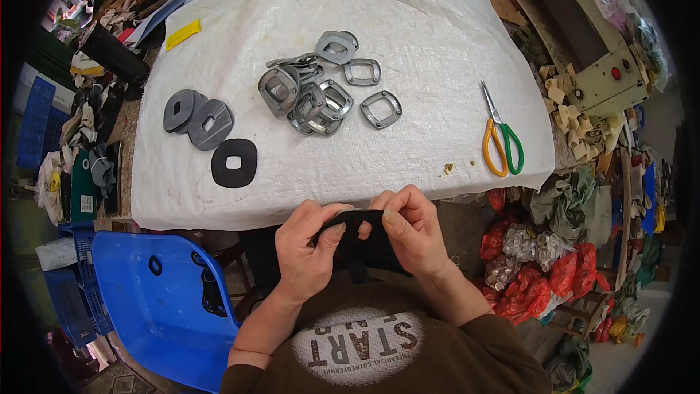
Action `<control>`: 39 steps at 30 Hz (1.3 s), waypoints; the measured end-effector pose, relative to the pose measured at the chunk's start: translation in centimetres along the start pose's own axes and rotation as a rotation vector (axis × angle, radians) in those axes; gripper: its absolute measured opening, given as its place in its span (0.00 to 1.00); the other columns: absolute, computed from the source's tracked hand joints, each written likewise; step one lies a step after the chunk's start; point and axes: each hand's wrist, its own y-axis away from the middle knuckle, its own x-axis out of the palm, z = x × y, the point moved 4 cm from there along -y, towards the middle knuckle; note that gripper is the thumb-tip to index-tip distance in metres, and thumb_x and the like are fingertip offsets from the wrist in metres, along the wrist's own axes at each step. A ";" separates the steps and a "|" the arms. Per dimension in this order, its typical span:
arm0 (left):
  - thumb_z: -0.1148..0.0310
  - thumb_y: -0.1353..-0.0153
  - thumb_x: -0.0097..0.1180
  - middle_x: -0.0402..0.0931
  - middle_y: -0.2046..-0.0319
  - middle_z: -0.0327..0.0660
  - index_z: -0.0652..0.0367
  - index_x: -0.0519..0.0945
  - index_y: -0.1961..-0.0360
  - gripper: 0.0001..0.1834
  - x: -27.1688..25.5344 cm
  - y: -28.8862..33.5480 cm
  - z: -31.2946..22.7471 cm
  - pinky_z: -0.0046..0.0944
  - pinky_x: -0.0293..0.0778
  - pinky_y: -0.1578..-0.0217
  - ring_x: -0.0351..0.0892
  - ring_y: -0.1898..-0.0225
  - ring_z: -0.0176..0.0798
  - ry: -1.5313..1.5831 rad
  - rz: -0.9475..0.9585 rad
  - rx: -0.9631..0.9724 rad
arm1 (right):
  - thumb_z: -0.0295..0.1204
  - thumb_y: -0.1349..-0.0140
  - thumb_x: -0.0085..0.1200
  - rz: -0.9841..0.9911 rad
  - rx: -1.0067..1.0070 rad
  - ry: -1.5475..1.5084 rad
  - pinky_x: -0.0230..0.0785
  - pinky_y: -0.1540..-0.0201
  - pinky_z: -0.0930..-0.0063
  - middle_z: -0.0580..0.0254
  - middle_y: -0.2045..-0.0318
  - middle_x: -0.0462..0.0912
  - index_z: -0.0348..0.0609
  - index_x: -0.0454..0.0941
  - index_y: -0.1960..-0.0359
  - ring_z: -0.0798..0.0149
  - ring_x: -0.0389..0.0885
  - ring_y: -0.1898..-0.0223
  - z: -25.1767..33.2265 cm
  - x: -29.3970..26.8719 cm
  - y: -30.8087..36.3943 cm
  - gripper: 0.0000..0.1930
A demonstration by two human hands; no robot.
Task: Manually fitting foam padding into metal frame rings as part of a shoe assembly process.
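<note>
Just off the table's near edge, my left hand (pixel 305 243) and my right hand (pixel 414 232) hold a thin black pad (pixel 353 216) between them. Each pinches one end with thumb and fingers, and a fingertip shows beneath its middle. On the white sheet (pixel 437 29) ahead lies another black pad (pixel 249 164), rounded and square-holed. Beside it several grey pads (pixel 219 138) overlap in two small stacks. Farther in sits a heap of metal frames (pixel 333 108), rounded squares with studs at the corners. A few frames (pixel 396 118) lie apart to its right.
Scissors (pixel 495 152) with orange and green handles lie at the right, a yellow strip (pixel 183 35) at the far left. A blue basin (pixel 120 299) with black pieces stands low on the left. Red bags (pixel 521 299) fill the lower right, below a greenish metal machine (pixel 612 95).
</note>
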 end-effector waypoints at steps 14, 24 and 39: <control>0.69 0.43 0.56 0.67 0.78 0.35 0.65 0.79 0.64 0.10 0.4 -0.1 0.1 0.26 0.58 0.79 0.63 0.79 0.27 0.099 0.039 0.122 | 0.33 0.39 0.49 0.021 0.137 -0.572 0.63 0.70 0.72 0.57 0.79 0.72 0.41 0.67 0.70 0.64 0.70 0.76 -2.3 1.2 0.3 0.09; 0.65 0.44 0.57 0.69 0.77 0.37 0.67 0.79 0.67 0.12 0.1 -0.4 0.2 0.28 0.61 0.74 0.65 0.76 0.30 0.064 0.047 0.006 | 0.34 0.37 0.47 0.066 0.162 -0.224 0.66 0.59 0.67 0.51 0.73 0.77 0.38 0.67 0.67 0.61 0.75 0.69 -0.7 -0.1 -0.5 0.10; 0.76 0.47 0.58 0.67 0.78 0.34 0.64 0.80 0.65 0.07 0.5 -0.4 0.6 0.25 0.61 0.77 0.65 0.78 0.27 0.178 0.024 0.106 | 0.34 0.38 0.49 0.089 0.172 -0.412 0.66 0.70 0.75 0.58 0.75 0.74 0.42 0.66 0.71 0.66 0.73 0.72 -1.5 1.1 0.9 0.10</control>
